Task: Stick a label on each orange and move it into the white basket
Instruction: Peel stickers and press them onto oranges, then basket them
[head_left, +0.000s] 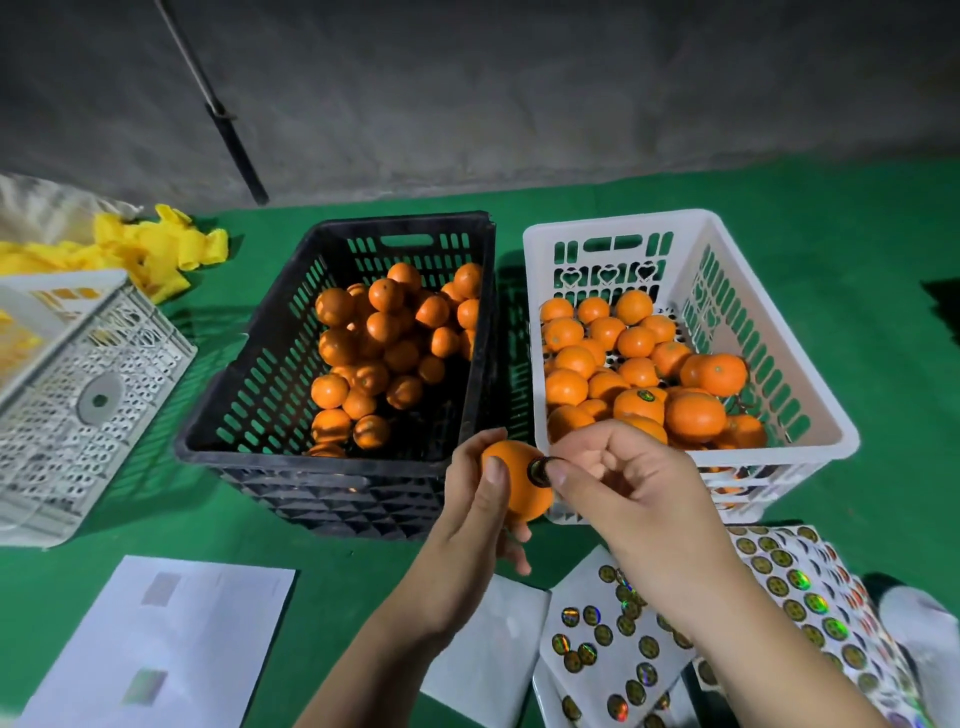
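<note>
Green cloth (337, 561) covers the work surface, with a grey wall behind it and a dark pole (234, 140) leaning against that wall. Taking the black crate (337, 457) as landmark: well to its left sits a white perforated basket (67, 415), cut off by the frame edge, with a heap of yellow material (156, 249) behind it; in front and to the left lies a white sheet of paper (171, 639) whose printed patches are too blurred to read. Just beside the black crate on its right stands the white basket (779, 332). Loose oranges fill the right half of the black crate (384, 338), while the white basket holds a fuller pile of oranges (639, 374), 1 of which shows a dark round label on top; labels on the others cannot be made out. In front of the gap between these 2 containers, the left hand (467, 525) grips a single orange (519, 488), thumb across its near face and fingers curled under it. The right hand (618, 478) pinches a round dark label (540, 470) between thumb and forefinger, touching the orange's right side, its other fingers curled. Both forearms hide part of the sticker sheets (608, 639) lying in front of the white basket, and at the right frame edge a pale object is too indistinct to identify.
</note>
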